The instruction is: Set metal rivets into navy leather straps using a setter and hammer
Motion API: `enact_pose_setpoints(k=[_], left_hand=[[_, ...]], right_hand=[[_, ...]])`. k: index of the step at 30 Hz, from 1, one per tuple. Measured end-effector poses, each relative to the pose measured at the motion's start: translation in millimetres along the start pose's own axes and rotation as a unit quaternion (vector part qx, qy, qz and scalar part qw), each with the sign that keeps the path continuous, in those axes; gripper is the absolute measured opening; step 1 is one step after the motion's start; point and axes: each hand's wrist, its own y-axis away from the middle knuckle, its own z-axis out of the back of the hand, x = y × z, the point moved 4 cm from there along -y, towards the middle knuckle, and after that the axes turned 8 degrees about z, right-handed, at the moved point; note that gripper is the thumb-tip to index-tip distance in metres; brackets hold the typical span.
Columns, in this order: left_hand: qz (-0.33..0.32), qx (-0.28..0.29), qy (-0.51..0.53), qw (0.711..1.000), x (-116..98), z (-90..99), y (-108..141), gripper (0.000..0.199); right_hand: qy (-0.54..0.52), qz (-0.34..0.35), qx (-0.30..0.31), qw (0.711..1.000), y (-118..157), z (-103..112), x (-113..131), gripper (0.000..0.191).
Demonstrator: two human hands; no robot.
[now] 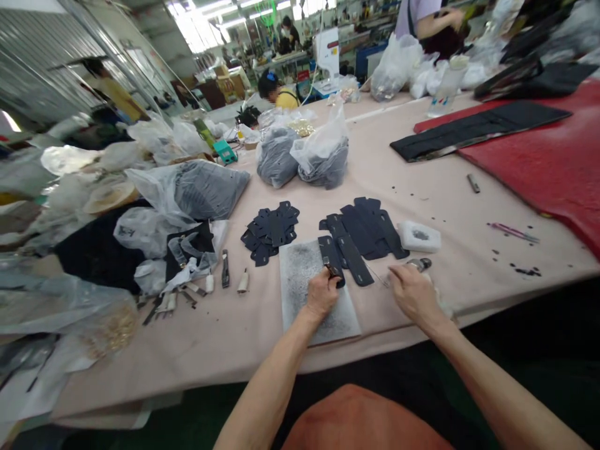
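Head view: long table (197,356), pale pink cloth, soft creases. Red pebbled mat (529,169) along far right. Clear plastic bags (323,156) of dark pieces, bulging, crinkled, mid-table. Grey speckled board (342,319), flat, rectangular, powdery, at near edge. Black notched strips (365,228), matte, punched with small holes, overlapping across board's top edge. Ribbed white plastic box (419,236) just right of strips. Left hand (321,294) on board, fingers (330,278) curled tight, pinching end of one strip. Right hand (415,294) beside strips, fingers (398,272) loosely spread, hold on thin metal pin (377,275) unclear.
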Motion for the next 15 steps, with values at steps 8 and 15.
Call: enact_pose_setpoints(k=[8,15], left_hand=[[0.034,-0.011,0.077,0.996,4,4.1,-3,0.019],[0.188,-0.054,0.255,0.947,23,5.1,-13,0.017]], right_hand=[[-0.155,-0.101,0.138,0.973,-42,-88,66,0.023],[-0.209,-0.098,0.152,0.961,-38,-91,51,0.029]])
